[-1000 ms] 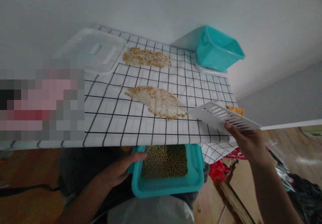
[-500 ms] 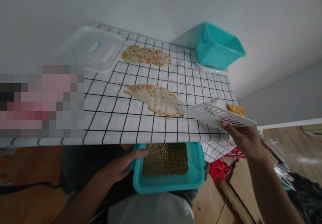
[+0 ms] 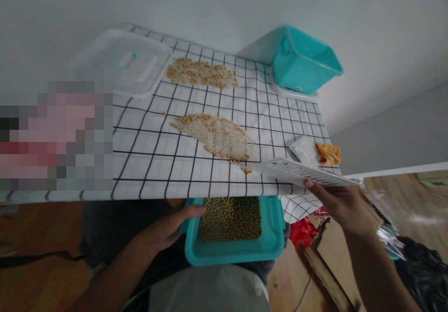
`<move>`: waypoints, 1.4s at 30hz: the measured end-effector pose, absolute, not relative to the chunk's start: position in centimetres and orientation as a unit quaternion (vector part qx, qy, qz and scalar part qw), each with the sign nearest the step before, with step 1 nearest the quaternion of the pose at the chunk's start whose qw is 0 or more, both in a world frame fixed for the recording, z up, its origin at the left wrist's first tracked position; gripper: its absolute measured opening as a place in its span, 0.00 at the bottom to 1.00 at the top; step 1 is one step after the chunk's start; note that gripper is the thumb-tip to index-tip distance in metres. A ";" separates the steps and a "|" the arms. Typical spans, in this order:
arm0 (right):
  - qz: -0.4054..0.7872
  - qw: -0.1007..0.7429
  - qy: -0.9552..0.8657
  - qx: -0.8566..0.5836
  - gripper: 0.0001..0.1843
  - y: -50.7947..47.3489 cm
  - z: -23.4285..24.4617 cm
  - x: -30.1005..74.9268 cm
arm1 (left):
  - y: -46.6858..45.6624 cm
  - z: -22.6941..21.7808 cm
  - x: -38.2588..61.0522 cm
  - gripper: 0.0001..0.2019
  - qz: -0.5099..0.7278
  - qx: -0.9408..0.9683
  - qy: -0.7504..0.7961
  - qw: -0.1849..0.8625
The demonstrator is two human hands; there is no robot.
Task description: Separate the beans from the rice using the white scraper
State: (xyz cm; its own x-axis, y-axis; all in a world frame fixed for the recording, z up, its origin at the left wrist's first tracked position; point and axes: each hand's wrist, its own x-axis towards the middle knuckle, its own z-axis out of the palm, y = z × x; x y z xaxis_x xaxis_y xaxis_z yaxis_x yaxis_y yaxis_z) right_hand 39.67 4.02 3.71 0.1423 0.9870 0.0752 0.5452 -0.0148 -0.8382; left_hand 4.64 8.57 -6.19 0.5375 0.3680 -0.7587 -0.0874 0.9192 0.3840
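My left hand (image 3: 170, 225) grips the left rim of a teal plastic bin (image 3: 234, 258), thumb over the edge, below the table's front edge. Yellowish-green beans (image 3: 231, 218) cover the bin's bottom. My right hand (image 3: 345, 204) is closed on a white slotted scoop (image 3: 301, 173), held low and nearly flat at the table's right front. Its tip is close to a few loose yellow beans (image 3: 246, 170). Beyond the tip lies a heap of white grains (image 3: 224, 137) with yellow beans mixed in, mostly along its edges.
A second pile of beans and grains (image 3: 203, 74) lies farther back on the checked tablecloth (image 3: 168, 162). A clear lid (image 3: 136, 69) is at back left, an upright teal bin (image 3: 301, 64) at back right. White tissue (image 3: 304, 149) and an orange cloth (image 3: 328, 153) sit at the right edge.
My right hand has drawn the scoop toward the table's front edge. A few beans now lie apart from the near heap, by its tip. My left hand keeps hold of the bin.
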 end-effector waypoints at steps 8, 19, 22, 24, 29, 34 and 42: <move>0.332 0.355 -0.626 -0.610 0.13 3.0 4.2 39.0 | 8.7 -6.1 4.5 0.15 0.130 0.164 0.442 0.872; 0.237 0.404 -0.611 -0.639 0.10 7.3 4.1 38.5 | 8.6 -6.2 4.5 0.18 0.147 0.190 0.436 0.867; 0.234 0.404 -0.608 -0.642 0.10 7.3 3.9 38.7 | 8.5 -6.3 4.5 0.18 0.147 0.192 0.436 0.867; 0.240 0.399 -0.613 -0.639 0.08 7.2 3.9 38.7 | 8.5 -6.3 4.5 0.17 0.149 0.197 0.440 0.863; 0.253 0.392 -0.620 -0.631 0.08 6.4 4.0 38.7 | 8.8 -6.0 4.7 0.13 0.143 0.196 0.435 0.867; 0.225 0.429 -0.595 -0.642 0.08 6.5 4.0 38.6 | 8.8 -6.2 4.7 0.12 0.138 0.181 0.433 0.872; 0.230 0.380 -0.631 -0.636 0.07 7.2 4.2 38.3 | 8.7 -6.3 4.7 0.13 0.139 0.185 0.443 0.866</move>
State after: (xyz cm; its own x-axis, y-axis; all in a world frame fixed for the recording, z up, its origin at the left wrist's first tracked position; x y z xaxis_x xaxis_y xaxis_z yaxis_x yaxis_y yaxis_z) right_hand 38.29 7.15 4.21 0.0966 0.9777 0.1867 0.6277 0.0858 -0.7737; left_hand 4.68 8.70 -6.32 0.5693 0.4050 -0.7155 -0.0781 0.8930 0.4433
